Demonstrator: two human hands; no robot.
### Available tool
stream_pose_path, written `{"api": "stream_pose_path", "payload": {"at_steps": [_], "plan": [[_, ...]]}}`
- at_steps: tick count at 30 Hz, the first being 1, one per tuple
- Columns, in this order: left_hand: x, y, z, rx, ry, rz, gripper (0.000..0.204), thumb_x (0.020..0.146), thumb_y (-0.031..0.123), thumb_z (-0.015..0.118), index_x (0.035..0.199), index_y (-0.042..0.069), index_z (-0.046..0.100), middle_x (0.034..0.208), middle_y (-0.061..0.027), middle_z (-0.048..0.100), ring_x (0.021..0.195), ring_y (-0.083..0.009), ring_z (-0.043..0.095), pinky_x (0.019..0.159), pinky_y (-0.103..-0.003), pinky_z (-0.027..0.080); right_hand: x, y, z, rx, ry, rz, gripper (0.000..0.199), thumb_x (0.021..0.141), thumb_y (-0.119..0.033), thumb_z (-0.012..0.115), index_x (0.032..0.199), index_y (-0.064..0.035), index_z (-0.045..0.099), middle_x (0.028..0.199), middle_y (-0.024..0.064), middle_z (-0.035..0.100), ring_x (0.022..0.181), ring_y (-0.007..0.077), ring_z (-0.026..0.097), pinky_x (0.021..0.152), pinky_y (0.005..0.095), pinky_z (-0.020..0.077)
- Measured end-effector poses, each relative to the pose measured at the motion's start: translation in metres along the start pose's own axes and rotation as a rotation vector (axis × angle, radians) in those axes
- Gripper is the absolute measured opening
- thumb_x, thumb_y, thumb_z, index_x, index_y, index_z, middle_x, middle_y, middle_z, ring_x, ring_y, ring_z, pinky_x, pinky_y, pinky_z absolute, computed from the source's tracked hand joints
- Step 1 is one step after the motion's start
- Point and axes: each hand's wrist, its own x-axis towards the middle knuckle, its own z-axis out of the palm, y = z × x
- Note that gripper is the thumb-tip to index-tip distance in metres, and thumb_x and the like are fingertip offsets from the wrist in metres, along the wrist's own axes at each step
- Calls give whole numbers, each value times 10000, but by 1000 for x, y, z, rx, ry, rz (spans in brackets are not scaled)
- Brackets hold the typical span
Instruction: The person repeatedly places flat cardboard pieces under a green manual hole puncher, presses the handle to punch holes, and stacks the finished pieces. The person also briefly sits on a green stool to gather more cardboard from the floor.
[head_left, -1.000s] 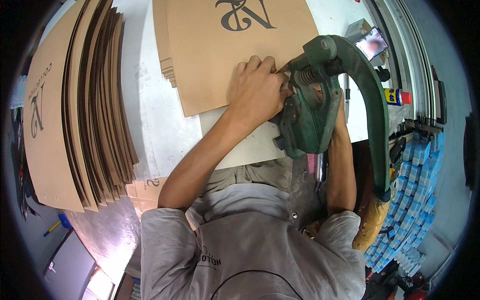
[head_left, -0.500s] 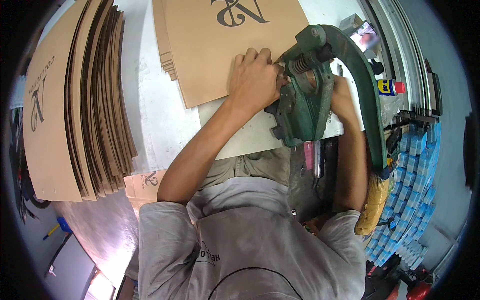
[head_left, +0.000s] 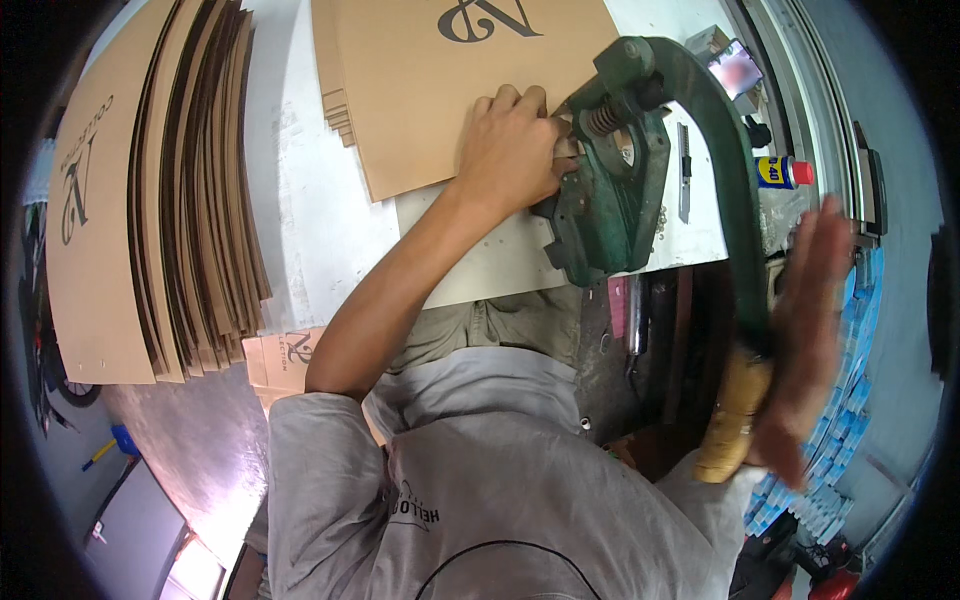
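A green cast-metal hand press with a coil spring stands at the table's front edge. Its long curved lever comes down on the right to a handle wrapped in yellow tape. My left hand is at the press's left side, fingers curled and thumb tucked toward the jaw; what it pinches is hidden. Beneath and beyond that hand lies a stack of brown cardboard sheets with black print. My right hand, smeared by motion, is raised beside the taped handle with its fingers stretched out.
Many folded brown cardboard pieces stand in a row at the left of the white table. Right of the press are a cutter knife, a spray can with a red cap and a phone. Blue-wrapped packs are piled lower right.
My right hand has come out from behind the press and swung right and down to beside the lever handle. The cutter knife shows now. My left hand stays at the press.
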Motion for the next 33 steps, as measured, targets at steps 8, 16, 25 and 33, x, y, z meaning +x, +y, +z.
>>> {"api": "stream_pose_path", "payload": {"at_steps": [8,16,25,33], "plan": [[5,1,2,79,-8,122,205,910,254,729,987,74,791,1044,-85,651,1019,-294,596,859,-441,489,-47,210,81,-111,12,520,315,991,-53,641,1301,5,660,1170,116,693,1020,209,681,842,320,536],[-6,-23,-17,243,-14,198,320,862,213,760,1164,110,774,1359,-129,584,1284,-320,514,1082,-473,401,-24,195,115,-36,37,491,262,794,-91,781,970,59,659,871,220,690,798,341,693,743,413,528],[-61,-53,-90,381,-106,-10,543,913,185,745,1437,285,644,1575,-193,463,1421,-436,447,1198,-571,327,-14,200,111,180,-169,561,434,821,-68,770,1221,46,647,1143,253,726,1039,344,728,910,423,541],[-26,-71,-69,256,5,68,768,796,-52,627,1477,304,600,1249,-152,708,1133,-333,653,1037,-444,505,-28,218,103,190,-51,449,400,870,-64,751,1246,29,654,1175,134,713,1047,202,671,953,357,518]]}}
